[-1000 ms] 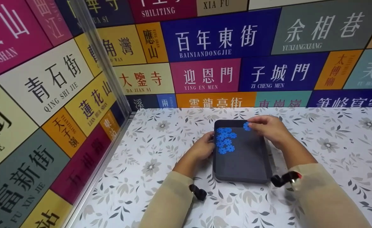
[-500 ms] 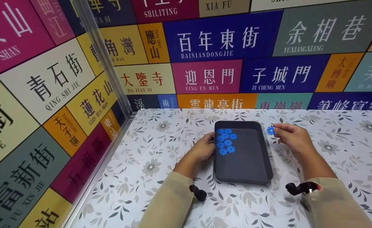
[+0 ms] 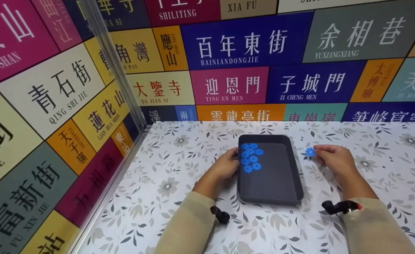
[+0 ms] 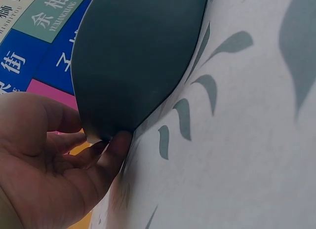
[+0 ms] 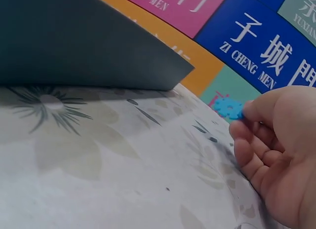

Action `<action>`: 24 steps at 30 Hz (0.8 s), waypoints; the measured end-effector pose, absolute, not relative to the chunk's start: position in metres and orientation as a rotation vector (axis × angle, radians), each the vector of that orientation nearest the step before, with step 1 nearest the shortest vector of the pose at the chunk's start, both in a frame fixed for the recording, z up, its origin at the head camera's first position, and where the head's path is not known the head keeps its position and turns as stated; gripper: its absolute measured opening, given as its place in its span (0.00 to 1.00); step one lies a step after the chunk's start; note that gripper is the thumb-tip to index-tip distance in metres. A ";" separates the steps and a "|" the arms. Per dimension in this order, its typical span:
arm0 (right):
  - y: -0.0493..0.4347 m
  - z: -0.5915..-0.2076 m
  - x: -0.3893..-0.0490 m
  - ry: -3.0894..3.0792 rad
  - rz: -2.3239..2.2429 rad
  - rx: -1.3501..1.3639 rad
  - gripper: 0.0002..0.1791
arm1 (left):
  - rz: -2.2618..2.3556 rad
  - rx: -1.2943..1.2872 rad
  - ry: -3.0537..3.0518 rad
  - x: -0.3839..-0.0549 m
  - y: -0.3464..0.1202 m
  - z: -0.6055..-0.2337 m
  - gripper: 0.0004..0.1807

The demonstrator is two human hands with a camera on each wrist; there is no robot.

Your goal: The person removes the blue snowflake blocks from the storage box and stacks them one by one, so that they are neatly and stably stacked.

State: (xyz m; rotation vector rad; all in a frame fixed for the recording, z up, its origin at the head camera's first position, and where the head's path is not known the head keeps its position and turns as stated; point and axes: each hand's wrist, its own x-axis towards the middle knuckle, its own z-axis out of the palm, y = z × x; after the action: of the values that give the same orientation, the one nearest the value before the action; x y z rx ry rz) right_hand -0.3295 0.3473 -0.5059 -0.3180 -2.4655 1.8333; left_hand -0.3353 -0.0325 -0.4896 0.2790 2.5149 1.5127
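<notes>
A dark grey rectangular tray (image 3: 271, 183) lies on the table, with several blue notched discs (image 3: 251, 158) clustered along its left side. My left hand (image 3: 225, 165) grips the tray's left wall; in the left wrist view, thumb and fingers of that hand (image 4: 64, 160) meet at the tray's end (image 4: 138, 51). To the right of the tray, over the table, my right hand (image 3: 336, 162) pinches one blue notched disc (image 3: 310, 152) between thumb and forefinger. This disc (image 5: 229, 108) shows a small centre hole in the right wrist view, held by the right hand (image 5: 276, 145) apart from the tray.
The table (image 3: 165, 211) wears a white cloth printed with grey leaves and flowers. Behind it and at its left stand walls of coloured signs (image 3: 228, 84), with a metal corner post (image 3: 113, 60) between them. A black wrist camera (image 3: 334, 207) sits on the right sleeve.
My right hand has carried the pinched blue disc from over the tray's far right corner out to the right, then a little nearer. The left hand and tray have stayed in place.
</notes>
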 end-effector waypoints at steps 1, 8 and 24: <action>0.348 -0.506 -0.329 -2.492 1.797 -0.318 0.25 | 1.514 0.286 2.519 -0.335 -0.032 -0.490 0.32; 0.351 -0.509 -0.327 -2.627 1.625 -0.306 0.23 | 1.504 0.277 2.529 -0.337 -0.032 -0.490 0.33; 0.349 -0.509 -0.328 -2.726 1.412 -0.336 0.22 | 1.508 0.300 2.509 -0.336 -0.034 -0.490 0.34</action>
State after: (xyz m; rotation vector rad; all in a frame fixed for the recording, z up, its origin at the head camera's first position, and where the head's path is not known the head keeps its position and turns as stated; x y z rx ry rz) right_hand -0.3278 0.3490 -0.5091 -0.3357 -2.7260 1.4125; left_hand -0.3358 -0.0341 -0.4901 0.3005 2.5088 1.5080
